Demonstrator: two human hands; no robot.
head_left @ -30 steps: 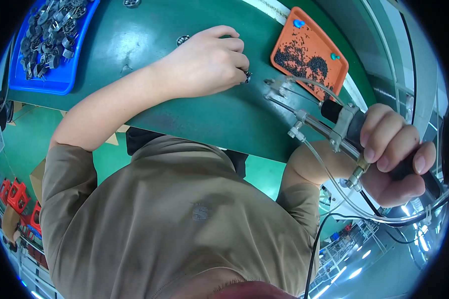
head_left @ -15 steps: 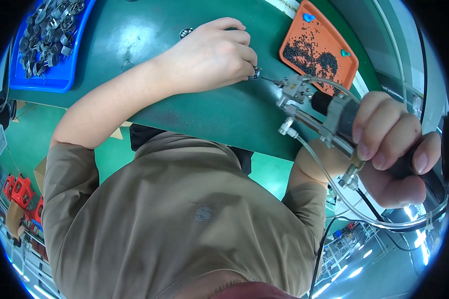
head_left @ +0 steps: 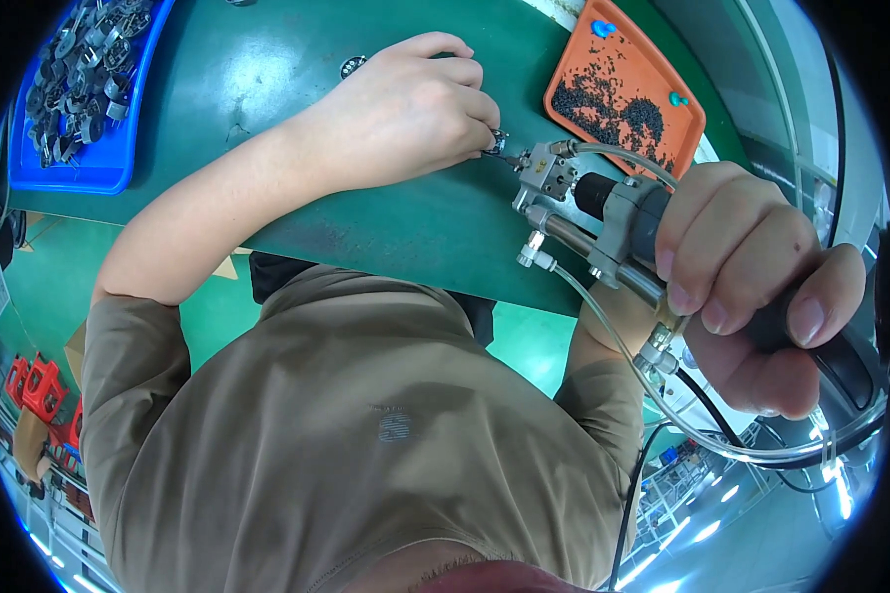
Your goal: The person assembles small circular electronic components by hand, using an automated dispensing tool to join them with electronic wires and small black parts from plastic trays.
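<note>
Over the green workbench (head_left: 297, 79), my left hand (head_left: 420, 114) is closed, its fingertips pinching a small dark and silvery part (head_left: 499, 143). Most of that part is hidden behind the fingers. My right hand (head_left: 752, 252) is wrapped around the handle of a hand-held tool (head_left: 549, 173) with a metal head, a rod and clear hoses. Its thin tip points left and reaches the small part, seemingly touching it. Beside my left wrist lies another small round part (head_left: 353, 66) with a dark and light face.
A blue tray (head_left: 69, 178) at the far left holds many grey round parts with metal legs. At the upper right, an orange tray (head_left: 623, 84) contains tiny black pieces plus a blue and a green knob. A clear hose (head_left: 603, 326) loops below the tool. Red stools (head_left: 44, 385) stand beyond the bench.
My right hand has brought the tool leftward, and its tip has closed the gap to the small part. My left hand keeps its pinch, shifting only slightly in the picture.
</note>
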